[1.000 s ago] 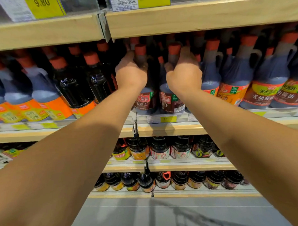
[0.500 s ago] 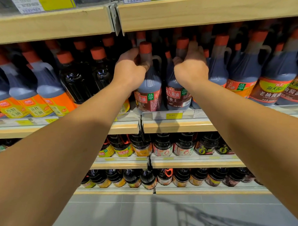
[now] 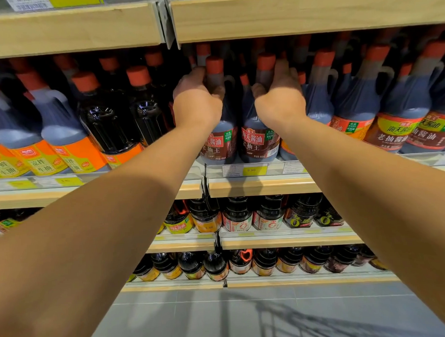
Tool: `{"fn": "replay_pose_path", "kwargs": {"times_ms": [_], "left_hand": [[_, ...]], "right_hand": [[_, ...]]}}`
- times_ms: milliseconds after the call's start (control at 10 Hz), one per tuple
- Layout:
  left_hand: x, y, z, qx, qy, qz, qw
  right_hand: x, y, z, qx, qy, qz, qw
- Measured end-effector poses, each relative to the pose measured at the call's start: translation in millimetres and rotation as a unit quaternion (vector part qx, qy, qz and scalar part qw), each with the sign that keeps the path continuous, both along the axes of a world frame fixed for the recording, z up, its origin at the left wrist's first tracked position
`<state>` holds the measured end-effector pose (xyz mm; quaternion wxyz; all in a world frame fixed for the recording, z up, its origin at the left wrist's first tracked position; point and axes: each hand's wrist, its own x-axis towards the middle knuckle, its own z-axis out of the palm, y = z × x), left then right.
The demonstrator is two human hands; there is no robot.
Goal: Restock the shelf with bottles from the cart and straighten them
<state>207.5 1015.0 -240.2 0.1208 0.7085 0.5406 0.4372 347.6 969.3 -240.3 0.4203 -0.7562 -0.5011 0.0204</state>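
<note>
Two dark soy sauce bottles with red caps and maroon labels stand side by side at the front of the wooden shelf [image 3: 265, 185]. My left hand [image 3: 197, 100] grips the neck and shoulder of the left bottle [image 3: 219, 143]. My right hand [image 3: 279, 100] grips the neck of the right bottle [image 3: 257, 142]. Both bottles stand upright and touch each other, labels facing me. My fingertips are hidden behind the bottles.
Orange-labelled bottles [image 3: 72, 153] fill the shelf to the left, and similar handled bottles [image 3: 396, 127] crowd the right. The wooden upper shelf [image 3: 286, 17] hangs just above the caps. Smaller dark bottles [image 3: 238, 218] line two lower shelves. Grey floor [image 3: 196, 318] lies below.
Both bottles have come forward to the shelf's front edge, their labels now in full view. My hands stay on their necks.
</note>
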Motion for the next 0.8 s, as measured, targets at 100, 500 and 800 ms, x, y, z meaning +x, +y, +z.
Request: {"fn": "replay_pose_path", "kwargs": {"times_ms": [100, 500, 800], "left_hand": [[2.3, 0.6, -0.4, -0.006, 0.001, 0.013, 1.000], [-0.7, -15.1, 8.1, -0.058, -0.030, 0.022, 0.998], [-37.0, -65.5, 9.6, -0.129, -0.033, -0.046, 0.990]], "right_hand": [[1.6, 0.9, 0.0, 0.000, 0.008, 0.009, 1.000], [-5.8, -32.1, 16.3, 0.054, 0.063, 0.066, 0.994], [-17.5, -99.0, 14.7, -0.073, 0.021, 0.058, 0.995]]}}
